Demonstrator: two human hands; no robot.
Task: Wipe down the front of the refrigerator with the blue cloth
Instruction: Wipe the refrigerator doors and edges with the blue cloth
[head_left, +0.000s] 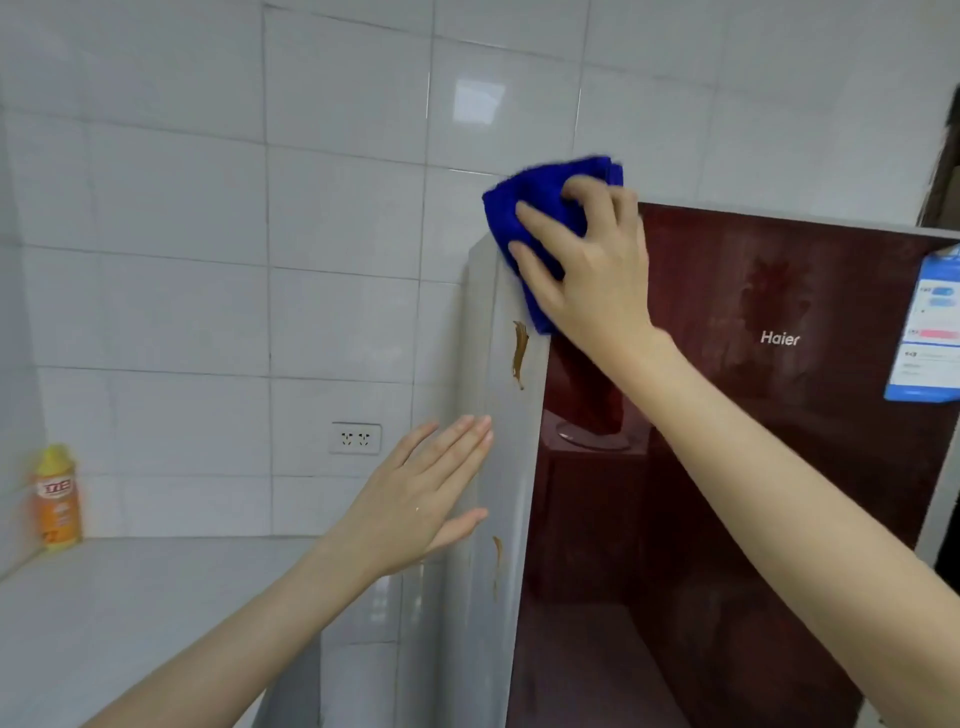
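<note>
- blue cloth (524, 208): partly hidden under right hand (587, 260).
- sticker (930, 332) on refrigerator (727, 467): cut by right edge, print too blurred to read.
- bottle (57, 499), far left: blurred, label illegible.
- refrigerator base: cut off at bottom edge.

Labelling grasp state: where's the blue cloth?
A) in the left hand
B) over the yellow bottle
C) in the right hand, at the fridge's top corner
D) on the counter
C: the right hand grips the blue cloth at the top corner of the fridge; the left hand is open.
</note>
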